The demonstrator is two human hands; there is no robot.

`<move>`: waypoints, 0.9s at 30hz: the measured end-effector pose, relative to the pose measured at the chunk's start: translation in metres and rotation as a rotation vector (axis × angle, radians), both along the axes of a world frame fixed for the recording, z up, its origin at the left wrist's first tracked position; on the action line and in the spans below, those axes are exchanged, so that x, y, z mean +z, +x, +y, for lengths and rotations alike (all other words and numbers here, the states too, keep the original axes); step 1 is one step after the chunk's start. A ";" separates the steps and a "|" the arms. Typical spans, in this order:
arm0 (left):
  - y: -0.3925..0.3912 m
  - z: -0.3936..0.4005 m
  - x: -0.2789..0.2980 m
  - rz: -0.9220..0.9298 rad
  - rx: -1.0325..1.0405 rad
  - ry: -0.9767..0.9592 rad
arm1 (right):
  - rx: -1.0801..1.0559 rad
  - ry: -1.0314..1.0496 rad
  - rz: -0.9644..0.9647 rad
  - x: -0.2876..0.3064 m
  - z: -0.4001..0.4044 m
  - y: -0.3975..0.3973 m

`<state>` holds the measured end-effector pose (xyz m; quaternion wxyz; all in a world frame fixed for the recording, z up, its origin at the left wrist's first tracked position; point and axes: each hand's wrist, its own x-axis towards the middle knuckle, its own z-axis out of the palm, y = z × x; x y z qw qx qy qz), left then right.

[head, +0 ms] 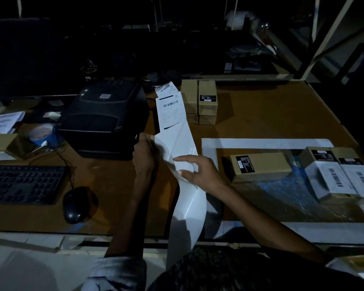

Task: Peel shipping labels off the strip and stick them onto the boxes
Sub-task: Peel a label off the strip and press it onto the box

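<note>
**Label strip held over a crowded surface**

A long white label strip point(183, 156) runs from the far side of the brown surface point(261, 110) toward the person, sagging past the near edge; its far part carries a printed shipping label point(170, 110) with a barcode, while the near part is glossy and blank. The left hand point(143, 154) grips the strip's left edge with its fingers curled round a lifted corner; the right hand point(198, 172) pinches the strip from the right, thumb and forefinger on the sheet, the other fingers loosely bent.

Just left of the strip stands a black label printer point(105, 118), close beside the left hand; nearer the person on that side lie a black keyboard point(23, 183) and a black mouse point(76, 204), its cable trailing toward the printer. Papers and a blue-and-white roll point(40, 133) sit at the far left, too dim to read.

Just right of the strip's far end stands a stack of plain brown boxes point(200, 101). To the right of the right hand, inside a white taped outline point(261, 142), lies one brown box point(261, 166) with a black sticker and no white label; beyond it, two boxes point(340, 173) side by side already bear white barcode labels. The background shelving is in darkness.
</note>
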<state>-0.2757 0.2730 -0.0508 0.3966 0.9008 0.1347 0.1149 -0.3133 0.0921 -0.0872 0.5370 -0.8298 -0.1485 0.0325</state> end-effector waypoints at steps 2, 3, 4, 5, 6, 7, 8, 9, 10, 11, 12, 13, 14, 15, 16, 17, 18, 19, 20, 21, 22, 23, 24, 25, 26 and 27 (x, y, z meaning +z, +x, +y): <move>-0.002 0.000 0.001 -0.020 -0.007 -0.025 | -0.035 -0.011 0.018 -0.002 0.001 0.000; -0.002 0.000 0.001 -0.030 -0.006 -0.039 | -0.035 -0.018 0.020 -0.002 0.000 0.001; -0.003 0.001 0.001 -0.036 -0.004 -0.052 | -0.021 -0.020 0.018 -0.003 -0.001 0.001; -0.004 0.001 0.001 -0.047 -0.001 -0.067 | -0.001 -0.020 0.015 -0.002 -0.002 0.002; -0.005 0.003 0.003 -0.046 0.007 -0.107 | 0.017 -0.029 0.015 -0.002 -0.004 0.002; -0.005 0.004 0.005 -0.056 0.020 -0.172 | 0.031 -0.053 0.018 -0.003 -0.006 0.001; -0.004 0.007 0.008 -0.065 0.049 -0.217 | 0.036 -0.085 0.026 -0.003 -0.007 -0.001; -0.002 0.011 0.010 -0.062 0.062 -0.232 | 0.029 -0.110 0.037 -0.006 -0.007 -0.004; 0.000 0.013 0.013 -0.045 0.067 -0.198 | 0.017 -0.117 0.045 -0.009 -0.008 -0.007; 0.003 0.015 0.016 -0.030 0.062 -0.162 | 0.000 -0.117 0.051 -0.013 -0.009 -0.009; 0.004 0.016 0.020 -0.030 0.060 -0.133 | -0.016 -0.121 0.051 -0.017 -0.010 -0.010; 0.005 0.015 0.025 -0.035 0.058 -0.120 | -0.033 -0.136 0.049 -0.020 -0.011 -0.010; 0.005 0.014 0.027 -0.037 0.064 -0.104 | -0.050 -0.157 0.047 -0.023 -0.013 -0.008; 0.006 0.015 0.029 -0.051 0.071 -0.088 | -0.070 -0.178 0.055 -0.025 -0.015 -0.005; 0.006 0.015 0.030 -0.064 0.079 -0.068 | -0.096 -0.199 0.075 -0.029 -0.018 -0.001; 0.006 0.016 0.032 -0.076 0.088 -0.040 | -0.119 -0.223 0.098 -0.030 -0.020 0.002; 0.006 0.017 0.034 -0.091 0.097 -0.004 | -0.138 -0.243 0.120 -0.033 -0.022 0.005; 0.006 0.018 0.036 -0.107 0.111 0.038 | -0.152 -0.257 0.140 -0.035 -0.024 0.008; 0.007 0.021 0.038 -0.128 0.127 0.080 | -0.166 -0.261 0.153 -0.036 -0.026 0.011; 0.006 0.024 0.040 -0.154 0.147 0.123 | -0.181 -0.259 0.159 -0.038 -0.027 0.013; 0.005 0.028 0.042 -0.184 0.175 0.169 | -0.194 -0.247 0.168 -0.038 -0.029 0.015; 0.004 0.031 0.045 -0.219 0.210 0.212 | -0.208 -0.235 0.183 -0.036 -0.030 0.016; 0.003 0.035 0.048 -0.262 0.249 0.238 | -0.220 -0.226 0.199 -0.034 -0.031 0.017; 0.002 0.039 0.051 -0.298 0.295 0.244 | -0.229 -0.220 0.208 -0.032 -0.031 0.018; 0.001 0.042 0.055 -0.321 0.342 0.239 | -0.235 -0.222 0.222 -0.033 -0.031 0.019; 0.000 0.044 0.061 -0.332 0.382 0.228 | -0.231 -0.228 0.232 -0.031 -0.031 0.020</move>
